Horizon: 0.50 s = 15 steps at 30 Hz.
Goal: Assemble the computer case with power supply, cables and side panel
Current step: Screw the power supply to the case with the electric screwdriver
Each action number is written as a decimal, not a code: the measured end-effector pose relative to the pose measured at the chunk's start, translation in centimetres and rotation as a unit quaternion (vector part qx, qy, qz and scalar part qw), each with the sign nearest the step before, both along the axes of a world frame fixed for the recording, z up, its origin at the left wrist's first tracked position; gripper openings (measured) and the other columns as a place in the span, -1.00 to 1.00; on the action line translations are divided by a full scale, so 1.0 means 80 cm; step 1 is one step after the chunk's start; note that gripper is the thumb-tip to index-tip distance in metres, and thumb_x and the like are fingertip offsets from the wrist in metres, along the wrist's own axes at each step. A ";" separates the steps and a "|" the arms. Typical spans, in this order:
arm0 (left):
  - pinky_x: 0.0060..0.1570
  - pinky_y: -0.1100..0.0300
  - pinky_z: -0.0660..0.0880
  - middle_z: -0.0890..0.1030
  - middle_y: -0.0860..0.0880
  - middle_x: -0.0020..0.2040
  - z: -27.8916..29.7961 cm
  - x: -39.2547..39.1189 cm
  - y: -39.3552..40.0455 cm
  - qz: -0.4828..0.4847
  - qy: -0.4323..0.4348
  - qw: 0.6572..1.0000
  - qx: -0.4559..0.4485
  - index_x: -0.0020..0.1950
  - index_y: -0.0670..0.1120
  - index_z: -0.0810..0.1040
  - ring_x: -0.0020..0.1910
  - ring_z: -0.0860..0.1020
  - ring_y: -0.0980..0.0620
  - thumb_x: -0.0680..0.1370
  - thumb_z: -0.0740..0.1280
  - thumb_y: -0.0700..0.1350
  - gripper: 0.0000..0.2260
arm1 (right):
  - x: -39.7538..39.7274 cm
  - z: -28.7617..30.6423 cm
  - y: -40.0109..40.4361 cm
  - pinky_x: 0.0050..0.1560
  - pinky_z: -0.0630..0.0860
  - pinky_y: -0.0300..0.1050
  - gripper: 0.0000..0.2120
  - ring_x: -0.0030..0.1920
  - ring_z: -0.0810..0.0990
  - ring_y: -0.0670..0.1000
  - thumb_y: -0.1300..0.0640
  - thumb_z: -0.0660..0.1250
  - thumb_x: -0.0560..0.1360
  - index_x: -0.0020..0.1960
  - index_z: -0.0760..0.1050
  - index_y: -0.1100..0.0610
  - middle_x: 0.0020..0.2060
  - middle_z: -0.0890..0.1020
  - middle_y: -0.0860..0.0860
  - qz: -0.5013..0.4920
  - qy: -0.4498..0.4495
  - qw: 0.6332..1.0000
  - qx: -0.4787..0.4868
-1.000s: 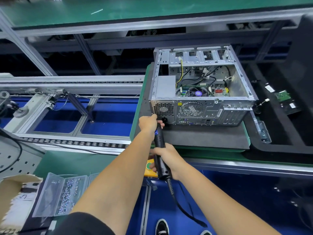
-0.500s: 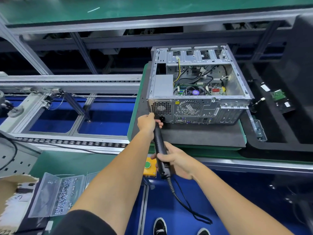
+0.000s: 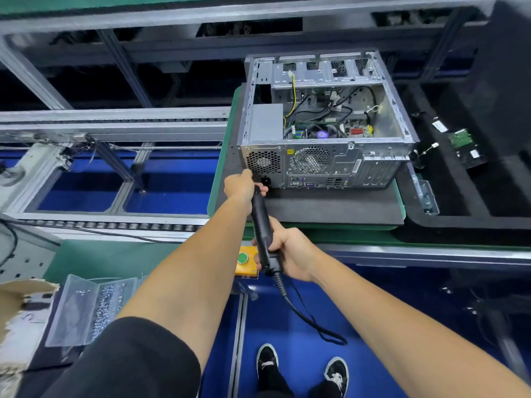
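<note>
An open metal computer case [image 3: 359, 165] lies on a black foam pad [image 3: 330, 208], its rear panel facing me. The grey power supply [image 3: 266, 122] sits in its left rear corner, and cables run over the motherboard inside. A black electric screwdriver [image 3: 262, 225] points at the case's lower left rear corner. My right hand [image 3: 290, 249] grips the tool's handle. My left hand [image 3: 242, 186] curls round the tool's front end, right against the rear panel near the power socket. The bit's tip is hidden behind my left hand.
A clear plastic box of screws [image 3: 94, 308] sits at lower left beside torn cardboard [image 3: 17, 308]. A yellow box with a green button [image 3: 244, 261] is on the bench edge. A black tray [image 3: 465, 156] holding a green circuit board stands right of the case. Conveyor rails [image 3: 115, 127] run to the left.
The view has drifted slightly. Both hands and the screwdriver stay at the case's lower left rear corner.
</note>
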<state>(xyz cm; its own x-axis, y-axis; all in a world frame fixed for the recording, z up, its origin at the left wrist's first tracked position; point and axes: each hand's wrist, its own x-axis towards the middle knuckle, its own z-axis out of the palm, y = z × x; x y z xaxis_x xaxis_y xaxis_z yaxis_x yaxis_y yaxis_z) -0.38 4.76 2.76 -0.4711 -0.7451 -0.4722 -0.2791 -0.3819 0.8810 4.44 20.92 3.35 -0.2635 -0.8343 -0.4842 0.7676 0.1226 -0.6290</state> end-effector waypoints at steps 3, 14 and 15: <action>-0.56 0.23 0.45 0.55 -0.21 -0.40 0.000 -0.001 -0.001 -0.001 -0.008 1.000 0.002 -0.10 -0.27 0.46 -0.59 0.54 -0.05 0.57 0.18 -0.21 -0.85 | 0.000 0.002 0.000 -0.23 0.53 0.01 -0.13 -0.30 0.48 0.16 0.35 0.10 0.17 0.50 0.25 0.05 -0.07 0.42 0.18 -0.005 -0.004 1.000 -0.003; -0.54 0.21 0.48 0.58 -0.21 -0.38 -0.002 0.000 -0.003 0.005 -0.006 1.000 0.002 -0.06 -0.28 0.48 -0.57 0.55 -0.04 0.57 0.19 -0.21 -0.85 | 0.005 0.007 0.004 -0.16 0.53 0.03 -0.03 -0.20 0.48 0.15 0.38 0.08 0.12 0.54 0.21 -0.02 0.07 0.33 0.20 0.000 -0.002 1.000 -0.018; -0.53 0.21 0.48 0.58 -0.21 -0.38 -0.002 0.000 -0.003 0.004 -0.006 1.000 0.002 -0.06 -0.28 0.48 -0.57 0.54 -0.04 0.57 0.19 -0.21 -0.85 | 0.006 0.007 0.004 -0.15 0.52 0.03 -0.03 -0.19 0.48 0.15 0.38 0.08 0.13 0.54 0.21 -0.03 0.07 0.33 0.20 0.003 0.004 1.000 -0.019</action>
<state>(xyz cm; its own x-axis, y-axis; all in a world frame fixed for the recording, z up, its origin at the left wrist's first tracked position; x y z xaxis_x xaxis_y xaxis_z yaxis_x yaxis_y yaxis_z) -0.39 4.52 2.59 -0.4589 -0.7474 -0.4805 -0.2859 -0.3878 0.8763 4.93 21.27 3.95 -0.2626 -0.8539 -0.4492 0.7613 0.1026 -0.6402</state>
